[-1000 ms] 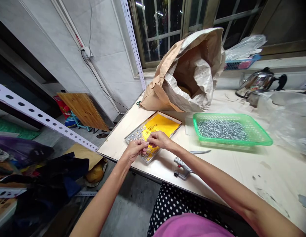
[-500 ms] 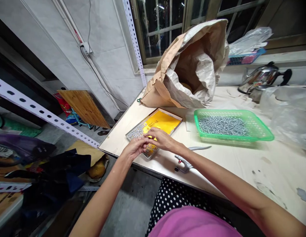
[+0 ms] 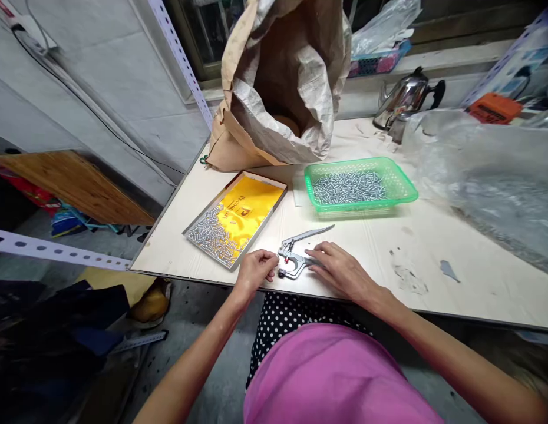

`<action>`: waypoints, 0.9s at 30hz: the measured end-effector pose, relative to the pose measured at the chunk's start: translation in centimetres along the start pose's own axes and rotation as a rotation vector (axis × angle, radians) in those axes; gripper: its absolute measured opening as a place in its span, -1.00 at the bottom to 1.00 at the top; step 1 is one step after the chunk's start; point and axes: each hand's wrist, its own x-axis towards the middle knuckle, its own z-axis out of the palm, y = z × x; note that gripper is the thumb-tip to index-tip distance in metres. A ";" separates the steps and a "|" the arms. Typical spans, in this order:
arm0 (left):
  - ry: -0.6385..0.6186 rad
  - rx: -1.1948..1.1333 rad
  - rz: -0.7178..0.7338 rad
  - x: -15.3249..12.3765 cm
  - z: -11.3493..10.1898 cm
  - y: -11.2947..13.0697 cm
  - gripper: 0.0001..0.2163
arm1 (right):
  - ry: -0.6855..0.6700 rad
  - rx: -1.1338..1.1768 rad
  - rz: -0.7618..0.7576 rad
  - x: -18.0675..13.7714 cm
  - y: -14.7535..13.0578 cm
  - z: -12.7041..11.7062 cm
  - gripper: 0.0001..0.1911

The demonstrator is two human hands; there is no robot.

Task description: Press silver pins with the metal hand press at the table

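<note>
A pair of snap-fastener pliers [image 3: 296, 257] with a spring and a red-tipped jaw lies near the table's front edge, its handles spread. My right hand [image 3: 338, 268] has its fingers and thumb around the lower handle. Just left of the jaws, my left hand [image 3: 257, 270] is closed in a pinch; whatever is between the fingertips is too small to make out. Beyond it lies a shallow tray [image 3: 206, 210] holding a yellow printed sheet [image 3: 247, 206] and a heap of small silvery metal pieces [image 3: 214, 234].
A green plastic basket [image 3: 362, 207] of similar metal pieces stands behind the pliers. Farther back are a large paper sack [image 3: 230, 138] and a metal kettle [image 3: 402, 97]. A clear plastic bag [image 3: 499, 159] lies at right; the table's edge runs along the front.
My hands have parted over the tray. The right has come to the pliers' handle, while the left has moved off the tray toward the jaws. The view has swung right.
</note>
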 end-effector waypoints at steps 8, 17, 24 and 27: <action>-0.104 0.322 -0.124 1.5 0.5 -0.1 -0.80 | -0.080 -0.127 0.122 -2.3 1.6 1.0 -0.80; -0.167 0.453 -0.232 2.2 0.6 0.9 -0.82 | -0.111 -0.131 0.135 -2.2 2.0 1.1 -0.85; -0.329 0.479 -0.388 2.3 0.6 1.8 -0.79 | -0.181 -0.189 0.145 -1.9 1.9 0.7 -0.84; -0.353 0.482 -0.466 1.6 0.9 2.2 -0.75 | -0.192 -0.204 0.139 -1.9 1.8 0.4 -0.83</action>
